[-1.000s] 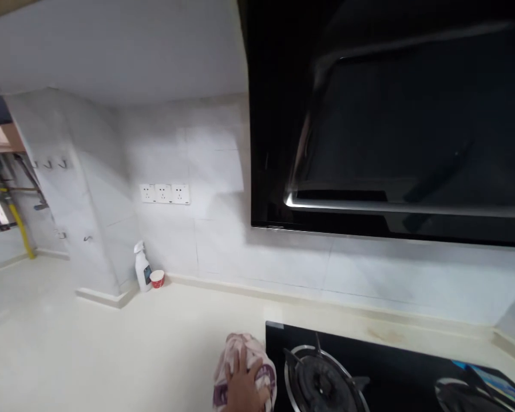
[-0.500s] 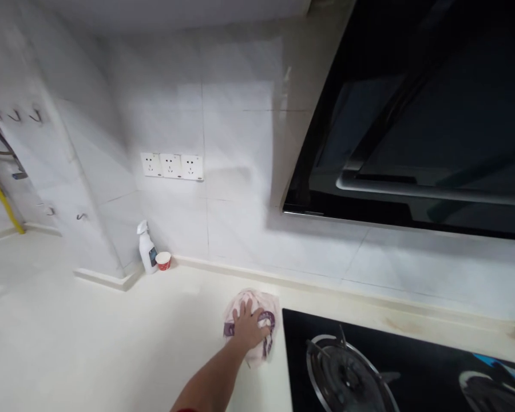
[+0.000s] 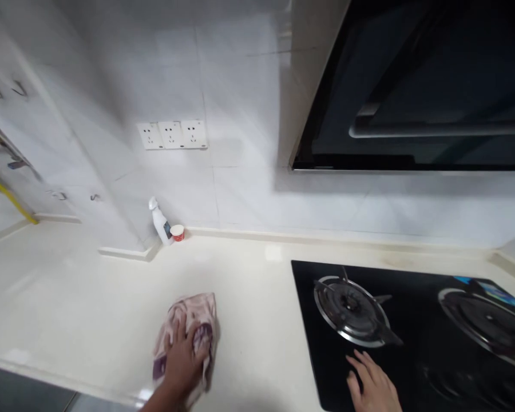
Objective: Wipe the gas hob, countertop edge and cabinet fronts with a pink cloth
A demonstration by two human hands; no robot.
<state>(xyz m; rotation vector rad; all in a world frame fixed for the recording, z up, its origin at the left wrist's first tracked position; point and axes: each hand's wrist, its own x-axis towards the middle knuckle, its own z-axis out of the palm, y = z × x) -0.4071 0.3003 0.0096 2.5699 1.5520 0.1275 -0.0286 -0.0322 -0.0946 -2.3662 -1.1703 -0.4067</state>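
My left hand (image 3: 183,356) lies palm down on a pale pink cloth (image 3: 197,309) with purple patches, on the cream countertop (image 3: 249,320). Its fingers are slightly bent and press into the folds, gripping the cloth. Part of the cloth is hidden beneath the palm. At the lower right, my right hand (image 3: 374,384) is over the front of the black gas cooktop (image 3: 302,309), fingers apart and holding nothing. Whether it touches the glass I cannot tell. Just beyond its fingertips is the left burner (image 3: 349,306) with its metal ring and pan supports.
A white spray bottle (image 3: 159,222) and a small red-and-white cup (image 3: 177,233) stand in the back corner beside the wall pillar. A dark range hood (image 3: 433,151) overhangs the cooktop. Wall sockets (image 3: 171,135) are above the counter. A second burner (image 3: 489,320) lies at the right.
My left hand has drawn the cloth left and toward me, away from the cooktop's edge. My right hand has come into view over the cooktop. The view has tilted downward.
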